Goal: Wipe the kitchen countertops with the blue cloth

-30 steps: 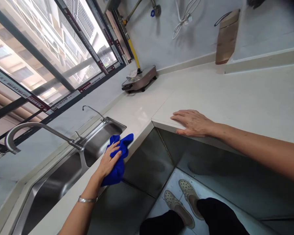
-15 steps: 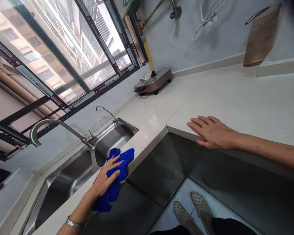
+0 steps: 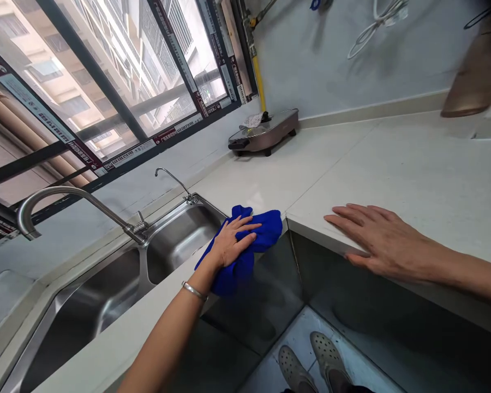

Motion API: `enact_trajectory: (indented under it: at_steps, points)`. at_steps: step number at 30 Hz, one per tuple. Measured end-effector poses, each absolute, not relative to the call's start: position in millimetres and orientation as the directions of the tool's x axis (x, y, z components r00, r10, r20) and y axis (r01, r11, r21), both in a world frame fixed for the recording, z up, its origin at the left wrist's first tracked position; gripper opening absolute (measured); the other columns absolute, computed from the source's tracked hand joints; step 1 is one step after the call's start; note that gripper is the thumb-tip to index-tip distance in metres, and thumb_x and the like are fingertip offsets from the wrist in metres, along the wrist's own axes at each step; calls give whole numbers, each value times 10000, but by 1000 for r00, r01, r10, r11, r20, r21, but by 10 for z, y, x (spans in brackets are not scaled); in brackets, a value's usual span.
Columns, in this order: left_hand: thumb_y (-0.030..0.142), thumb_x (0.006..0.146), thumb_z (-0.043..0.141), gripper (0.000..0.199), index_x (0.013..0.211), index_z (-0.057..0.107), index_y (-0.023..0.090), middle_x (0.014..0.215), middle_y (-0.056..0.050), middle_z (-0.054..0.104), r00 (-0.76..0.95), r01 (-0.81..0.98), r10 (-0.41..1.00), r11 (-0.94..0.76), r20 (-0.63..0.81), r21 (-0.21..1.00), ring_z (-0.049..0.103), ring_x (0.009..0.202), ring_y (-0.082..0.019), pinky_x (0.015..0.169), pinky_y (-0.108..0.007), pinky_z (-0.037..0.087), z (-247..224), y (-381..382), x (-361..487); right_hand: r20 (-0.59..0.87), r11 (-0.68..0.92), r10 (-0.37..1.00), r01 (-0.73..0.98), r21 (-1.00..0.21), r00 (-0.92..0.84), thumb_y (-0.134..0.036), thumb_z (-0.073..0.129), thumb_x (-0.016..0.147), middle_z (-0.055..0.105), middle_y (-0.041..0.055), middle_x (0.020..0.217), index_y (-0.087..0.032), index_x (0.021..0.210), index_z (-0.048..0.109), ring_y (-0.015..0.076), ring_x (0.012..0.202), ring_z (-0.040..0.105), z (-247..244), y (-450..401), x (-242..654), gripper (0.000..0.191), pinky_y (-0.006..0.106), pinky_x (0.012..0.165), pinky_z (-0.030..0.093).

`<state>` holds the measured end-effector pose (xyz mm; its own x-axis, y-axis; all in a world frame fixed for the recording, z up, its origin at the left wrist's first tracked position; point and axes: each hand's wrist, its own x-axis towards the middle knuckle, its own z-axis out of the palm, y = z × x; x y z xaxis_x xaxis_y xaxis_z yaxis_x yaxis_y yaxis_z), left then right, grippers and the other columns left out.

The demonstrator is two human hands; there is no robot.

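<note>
My left hand (image 3: 233, 243) lies with its fingers spread over a bright blue cloth (image 3: 265, 229), pressing it onto the counter strip in front of the sink. Part of the cloth hangs down over the front edge. The cloth's far end reaches close to the inner corner of the counter. On the right, my right hand (image 3: 382, 240) rests palm down near the edge of the white countertop (image 3: 417, 169). Its fingers are stretched out over the top, with the thumb at the edge and nothing held.
Left of the cloth is a double steel sink (image 3: 145, 265) with a large curved faucet (image 3: 82, 192) and a thin small faucet (image 3: 172, 177). An electric pan (image 3: 265, 131) stands in the back corner. A brown bag (image 3: 474, 76) hangs at the right wall.
My left hand and the blue cloth have slid along the counter edge, away from me and right, toward the inner corner. The view has shifted; my right hand still rests on the counter.
</note>
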<state>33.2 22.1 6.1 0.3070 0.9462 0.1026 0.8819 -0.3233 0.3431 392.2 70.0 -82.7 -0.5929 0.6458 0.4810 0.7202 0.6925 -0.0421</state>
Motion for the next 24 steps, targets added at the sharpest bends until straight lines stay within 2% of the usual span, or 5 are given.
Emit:
enact_trajectory:
  at_steps: [8, 16, 20, 24]
  points:
    - [472, 1014, 390, 431, 1385, 579, 365, 1587, 39, 435, 170, 942, 980, -193, 106, 275, 306, 1513, -220, 1289, -528, 135, -24, 994, 351, 490, 692, 654, 717, -80, -577, -480, 463, 865, 434, 103, 1545, -269, 1462, 456, 365, 1410, 409, -828, 671, 3940, 633, 596, 1127, 393]
    - [485, 1013, 369, 451, 1402, 564, 368, 1600, 27, 415, 32, 949, 992, -69, 122, 307, 262, 1531, -268, 1269, -596, 130, -57, 1488, 177, 509, 709, 611, 705, -12, -606, -504, 468, 911, 423, 75, 1563, -319, 1548, 301, 350, 1422, 408, -766, 604, 3978, 684, 583, 1103, 432]
    - [508, 1010, 356, 471, 1403, 566, 356, 1609, 22, 404, -44, 953, 991, 4, 125, 302, 273, 1525, -270, 1273, -572, 129, -53, 1680, 53, 523, 708, 585, 704, 44, -620, -555, 440, 939, 437, 65, 1557, -345, 1581, 238, 340, 1398, 446, -755, 592, 3989, 705, 585, 1077, 461]
    - [512, 1006, 352, 474, 1386, 583, 349, 1611, 17, 402, -116, 950, 985, 72, 130, 303, 262, 1530, -264, 1280, -546, 116, -39, 1832, -76, 505, 692, 613, 722, 28, -608, -575, 427, 944, 405, 41, 1582, -379, 1592, 218, 336, 1420, 422, -788, 604, 4016, 709, 571, 1099, 452]
